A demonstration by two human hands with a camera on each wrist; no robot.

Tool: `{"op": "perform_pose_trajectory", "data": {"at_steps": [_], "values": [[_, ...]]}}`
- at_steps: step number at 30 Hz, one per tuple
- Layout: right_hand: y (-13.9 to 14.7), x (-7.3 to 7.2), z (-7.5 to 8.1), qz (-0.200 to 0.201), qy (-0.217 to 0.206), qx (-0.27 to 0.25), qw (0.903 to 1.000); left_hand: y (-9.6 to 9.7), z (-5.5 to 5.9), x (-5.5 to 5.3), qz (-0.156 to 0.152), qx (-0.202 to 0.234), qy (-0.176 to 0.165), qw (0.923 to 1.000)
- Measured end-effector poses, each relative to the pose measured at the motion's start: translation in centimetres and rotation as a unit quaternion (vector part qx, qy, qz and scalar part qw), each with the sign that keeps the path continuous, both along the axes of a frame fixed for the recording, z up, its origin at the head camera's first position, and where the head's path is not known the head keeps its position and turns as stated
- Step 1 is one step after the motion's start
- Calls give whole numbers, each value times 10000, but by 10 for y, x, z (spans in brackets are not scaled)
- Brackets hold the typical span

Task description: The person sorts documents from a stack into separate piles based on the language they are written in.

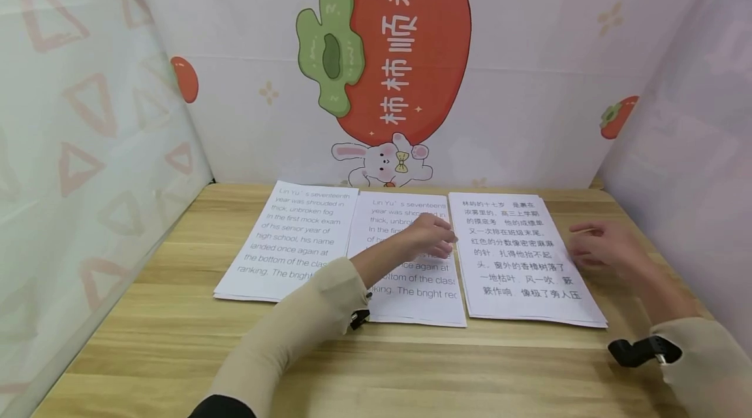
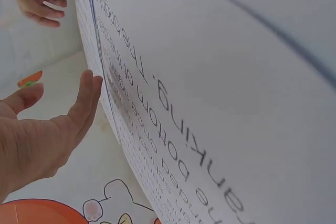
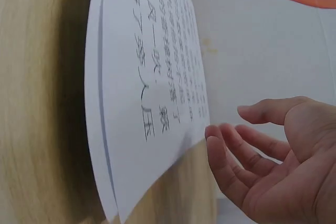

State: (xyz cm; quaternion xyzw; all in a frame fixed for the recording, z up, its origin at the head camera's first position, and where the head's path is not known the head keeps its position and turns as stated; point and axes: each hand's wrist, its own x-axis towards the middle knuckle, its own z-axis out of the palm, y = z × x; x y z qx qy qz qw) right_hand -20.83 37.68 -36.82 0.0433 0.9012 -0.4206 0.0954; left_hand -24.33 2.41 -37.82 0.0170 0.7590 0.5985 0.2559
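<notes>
Three printed paper stacks lie side by side on the wooden table. The left stack (image 1: 294,228) and the middle stack (image 1: 411,304) carry English text; the right stack (image 1: 511,261) carries Chinese characters. My left hand (image 1: 427,235) hovers over the middle stack near its right edge, fingers loosely bent, holding nothing. In the left wrist view its thumb stands apart from the fingers (image 2: 84,103). My right hand (image 1: 602,248) is by the right edge of the Chinese stack. In the right wrist view its fingers (image 3: 226,166) curve loosely, the palm holding nothing; whether the fingertips touch the paper I cannot tell.
The wooden table (image 1: 376,366) extends in front of the stacks. A white printed cloth (image 1: 517,124) with a red persimmon and a rabbit stands behind, with cloth walls at left (image 1: 94,144) and right (image 1: 693,144). Black wrist devices (image 1: 643,351) sit at the sleeves.
</notes>
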Motion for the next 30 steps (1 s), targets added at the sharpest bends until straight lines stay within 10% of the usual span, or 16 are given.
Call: {"op": "perform_pose_trajectory", "data": {"at_steps": [16, 30], "values": [[-110, -6, -5, 1199, -85, -1703, 9780, -98, 1, 4, 394, -678, 390, 9962], [-159, -13, -7, 862, -840, -2371, 9640, -159, 9, 12, 1050, -680, 340, 9916]]}}
